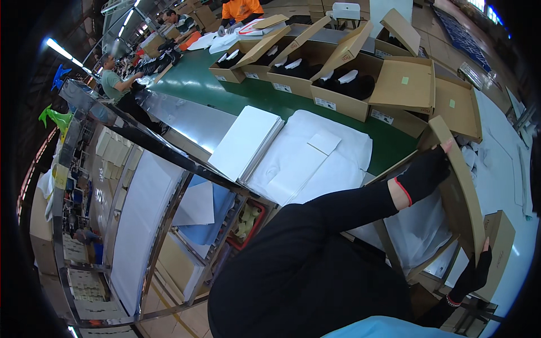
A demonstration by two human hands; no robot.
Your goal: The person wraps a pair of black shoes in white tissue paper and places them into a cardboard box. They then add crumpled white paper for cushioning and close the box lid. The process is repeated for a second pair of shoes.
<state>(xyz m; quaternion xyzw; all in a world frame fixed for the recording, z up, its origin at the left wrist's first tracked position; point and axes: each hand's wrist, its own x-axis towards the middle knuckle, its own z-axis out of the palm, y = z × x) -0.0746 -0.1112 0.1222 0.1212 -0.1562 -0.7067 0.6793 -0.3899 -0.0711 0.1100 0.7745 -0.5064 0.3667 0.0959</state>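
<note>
My left hand [427, 173], in a black fingerless glove with a red edge at the wrist, grips the far end of a brown cardboard box lid [461, 191]. Lower right, my right hand [474, 275], gloved alike and with a bead bracelet, has its fingers on the near end of this lid. The lid stands raised over an open box lined with white tissue paper [421, 231]. What lies under the tissue is hidden. Another brown box [498, 248] is right beside my right hand.
Open shoe boxes [341, 102] holding dark shoes and white paper line the green table [194, 76]. White sheets lie in a stack [246, 141] beside a pile of tissue paper [315, 155]. A metal rack [149, 225] stands left. Several people work at the far left.
</note>
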